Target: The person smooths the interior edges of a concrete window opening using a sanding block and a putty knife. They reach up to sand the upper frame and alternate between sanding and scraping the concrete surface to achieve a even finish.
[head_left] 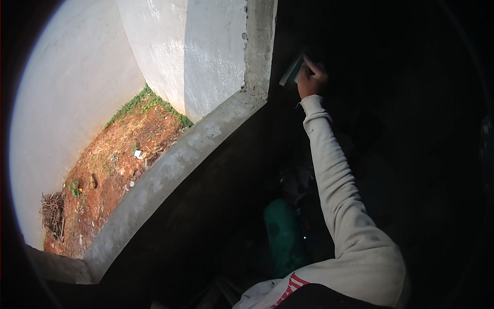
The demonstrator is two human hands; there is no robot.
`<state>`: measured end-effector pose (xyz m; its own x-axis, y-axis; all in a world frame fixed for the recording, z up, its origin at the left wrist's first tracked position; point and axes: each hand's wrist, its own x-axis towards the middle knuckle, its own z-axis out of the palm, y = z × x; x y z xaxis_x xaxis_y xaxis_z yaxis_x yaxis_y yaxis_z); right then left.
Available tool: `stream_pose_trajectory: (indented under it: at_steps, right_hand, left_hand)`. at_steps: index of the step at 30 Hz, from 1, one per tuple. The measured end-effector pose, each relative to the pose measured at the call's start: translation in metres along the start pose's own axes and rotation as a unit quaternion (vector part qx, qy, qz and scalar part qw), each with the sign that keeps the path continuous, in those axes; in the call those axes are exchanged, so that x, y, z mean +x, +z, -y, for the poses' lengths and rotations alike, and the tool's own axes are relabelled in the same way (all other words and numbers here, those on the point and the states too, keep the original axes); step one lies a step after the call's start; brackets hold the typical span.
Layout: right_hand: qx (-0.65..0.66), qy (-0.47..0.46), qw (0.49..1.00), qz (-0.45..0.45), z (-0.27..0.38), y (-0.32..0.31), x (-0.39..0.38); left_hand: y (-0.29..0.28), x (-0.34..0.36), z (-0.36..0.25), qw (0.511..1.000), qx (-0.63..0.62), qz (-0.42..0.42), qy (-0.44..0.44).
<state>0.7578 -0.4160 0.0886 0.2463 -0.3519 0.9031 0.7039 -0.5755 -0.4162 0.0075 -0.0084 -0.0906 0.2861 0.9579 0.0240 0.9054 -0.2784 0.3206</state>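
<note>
- The right hand (313, 80) has its fingers curled round a flat tool (292, 72) and grips it. The left hand is not in the picture, so I cannot tell what it is doing.
- The flat tool is up high, near the upright edge (259, 49) of the window hole, on its dark side. I cannot tell if it touches anything there.
- The work looks like it is going on now, because the tool is held out at the end of a long arm in a pale sleeve (334, 175).
- I cannot tell how much is done or how much is left. It is too dark around the tool to see.
- Low down, a green rounded thing (284, 237) stands in the dark. It might be a sack or a drum. I cannot see what is in it, if anything.
- Past the gray ledge (175, 159), in the sun, there is red dirt (110, 180) with a heap of sticks (52, 216) beside a white wall (77, 92).
</note>
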Motion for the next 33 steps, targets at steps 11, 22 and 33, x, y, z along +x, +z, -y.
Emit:
stream_pose_trajectory:
  at_steps: [11,22,33]
  right_hand:
    - [-0.094,-0.052,0.994,-0.008,0.04,0.007,0.053]
    - [-0.168,0.002,0.985,0.048,0.085,0.002,0.057]
    - [-0.163,0.409,0.572,0.692,-0.113,-0.31,-0.231]
  left_hand:
    - [0.001,0.013,0.045,0.999,0.03,0.017,-0.001]
    - [-0.049,0.008,-0.025,0.991,-0.092,-0.006,0.098]
    - [-0.034,0.022,-0.062,0.993,-0.091,0.065,-0.024]
